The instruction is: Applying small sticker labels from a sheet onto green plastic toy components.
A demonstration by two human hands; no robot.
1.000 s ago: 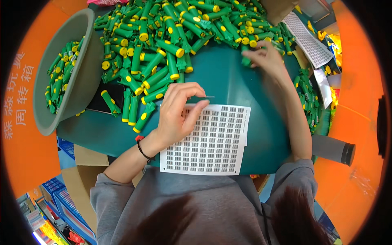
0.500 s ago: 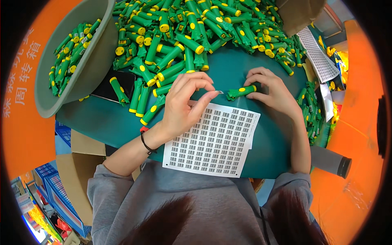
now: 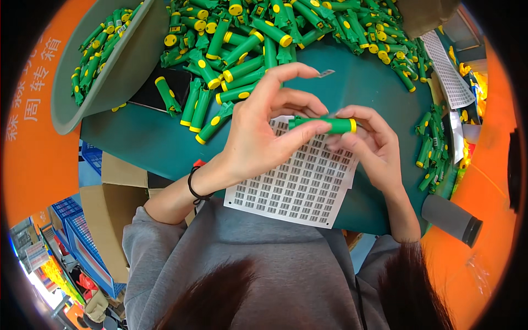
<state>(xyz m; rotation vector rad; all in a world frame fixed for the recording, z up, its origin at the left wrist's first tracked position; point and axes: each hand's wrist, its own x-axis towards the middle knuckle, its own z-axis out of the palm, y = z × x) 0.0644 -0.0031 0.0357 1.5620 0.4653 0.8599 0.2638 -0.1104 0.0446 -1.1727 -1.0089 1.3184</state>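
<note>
A green plastic tube with a yellow end [image 3: 337, 126] lies level between my two hands, above the sheet of small printed labels [image 3: 286, 190]. With thumb and lower fingers, my left hand [image 3: 257, 129] pinches its left part. The left index finger is raised apart, and one small label [image 3: 325, 73] sticks to its tip. My right hand [image 3: 379, 147] is closed around the tube's yellow end. The label sheet lies on the green table, partly covered by both hands.
Many similar green tubes [image 3: 242, 50] are heaped at the back. A grey-green basin [image 3: 124, 77] of tubes stands at left, near a dark flat device [image 3: 151, 91]. More tubes [image 3: 434, 146] and another label sheet [image 3: 448, 69] lie at right, by a grey cylinder [image 3: 451, 220].
The label has gone from a thumb-and-finger pinch to my raised left index fingertip. My left hand now grips the tube too. My right hand has brought the tube lower, over the sheet.
</note>
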